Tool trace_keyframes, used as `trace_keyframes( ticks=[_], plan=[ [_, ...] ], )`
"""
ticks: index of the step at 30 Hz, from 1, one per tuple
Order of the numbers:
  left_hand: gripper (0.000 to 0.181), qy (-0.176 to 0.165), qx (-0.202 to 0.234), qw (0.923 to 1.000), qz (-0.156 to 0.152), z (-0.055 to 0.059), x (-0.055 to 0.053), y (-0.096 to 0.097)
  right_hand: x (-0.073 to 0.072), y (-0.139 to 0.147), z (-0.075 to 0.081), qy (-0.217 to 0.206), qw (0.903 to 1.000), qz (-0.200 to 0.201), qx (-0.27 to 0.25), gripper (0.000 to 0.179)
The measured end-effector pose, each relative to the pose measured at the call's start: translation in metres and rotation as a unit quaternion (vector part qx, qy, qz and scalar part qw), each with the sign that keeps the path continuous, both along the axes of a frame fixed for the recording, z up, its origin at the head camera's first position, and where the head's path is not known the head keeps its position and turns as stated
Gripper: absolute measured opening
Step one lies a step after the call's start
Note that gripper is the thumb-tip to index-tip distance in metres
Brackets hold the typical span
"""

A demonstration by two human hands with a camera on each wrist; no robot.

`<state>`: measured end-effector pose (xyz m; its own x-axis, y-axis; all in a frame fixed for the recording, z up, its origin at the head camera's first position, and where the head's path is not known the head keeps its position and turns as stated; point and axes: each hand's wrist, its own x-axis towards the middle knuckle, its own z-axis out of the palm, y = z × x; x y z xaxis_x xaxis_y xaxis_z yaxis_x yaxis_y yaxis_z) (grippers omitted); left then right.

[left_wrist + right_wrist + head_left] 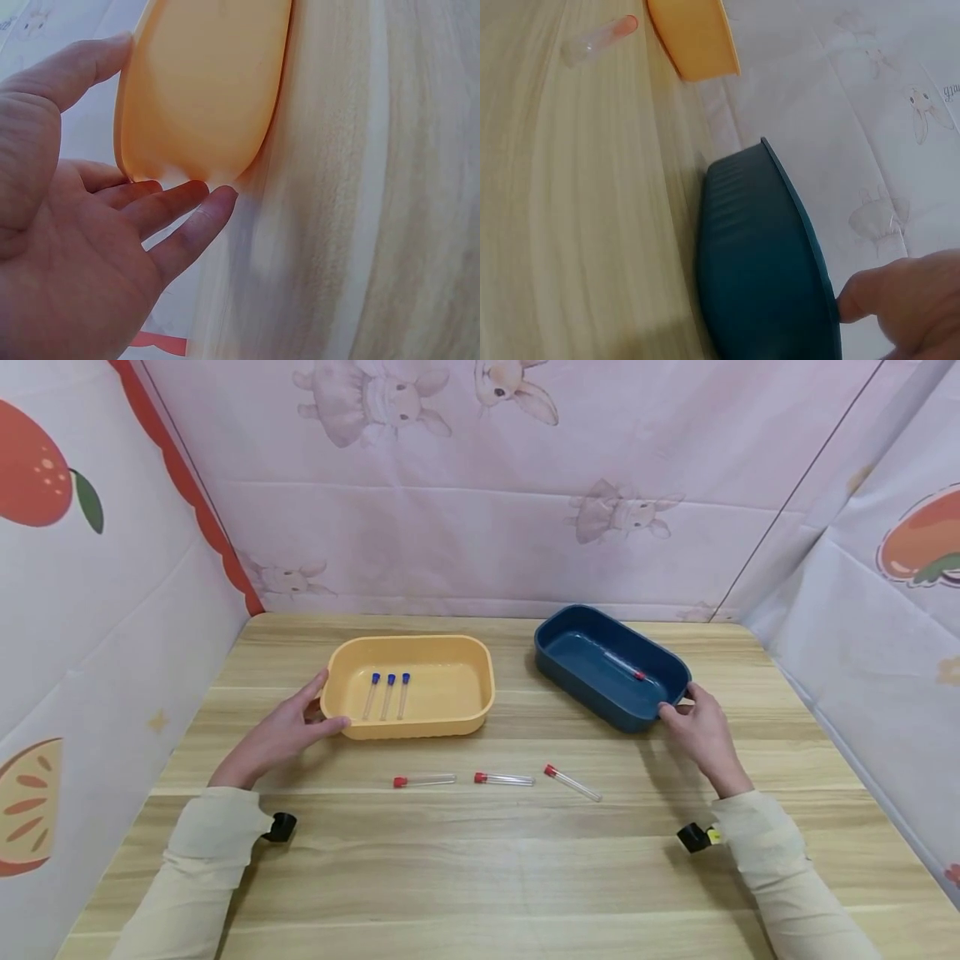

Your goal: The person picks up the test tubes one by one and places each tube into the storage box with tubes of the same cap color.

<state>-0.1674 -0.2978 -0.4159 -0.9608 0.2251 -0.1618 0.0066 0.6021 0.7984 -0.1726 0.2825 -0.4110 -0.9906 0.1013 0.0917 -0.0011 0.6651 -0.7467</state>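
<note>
L hand [277, 735], left of ctr in head view, holds the end of the yellow tray [450, 693]: thumb at its nr left corner, other fingers spread along the end wall per L wrist cam. R hand [705, 735], right side of frame, grips the lower-right corner of the blue tray [581, 693], thumb on the nr edge. Blue tray sits right of ctr, angled, w/ 1 red-cap tube [626, 667] inside. Yellow tray, ctr-left, has 3 blue-cap tubes [387, 697] side by side in its left half, caps toward top of frame. 3 loose tubes [504, 779], also red-capped, lie in a row mid-frame on the table [480, 868], below the trays; rightmost one's slanted. Bunny-print backdrop [480, 543] fills top.
</note>
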Motion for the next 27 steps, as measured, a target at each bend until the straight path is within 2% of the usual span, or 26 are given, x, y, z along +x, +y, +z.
trace_keyframes(
  ticks=[7,13,22,27],
  plan=[
    [0.105,0.021,0.017,0.9996,-0.011,-0.002,0.0,-0.001,0.0,0.006,-0.003,-0.012,0.9994,0.017,-0.027,0.066],
    [0.105,0.013,0.027,0.9995,-0.007,-0.002,0.0,-0.001,-0.001,0.011,-0.003,-0.003,0.9993,0.029,-0.024,0.063],
    [0.104,0.006,0.013,0.9999,-0.002,-0.002,0.001,-0.002,-0.004,0.015,-0.001,-0.029,0.9987,0.037,-0.02,0.065],
    [0.104,0.008,0.008,0.9999,0.0,-0.002,0.002,-0.002,-0.006,0.019,-0.001,-0.03,0.9981,0.048,-0.027,0.063]
  ],
)
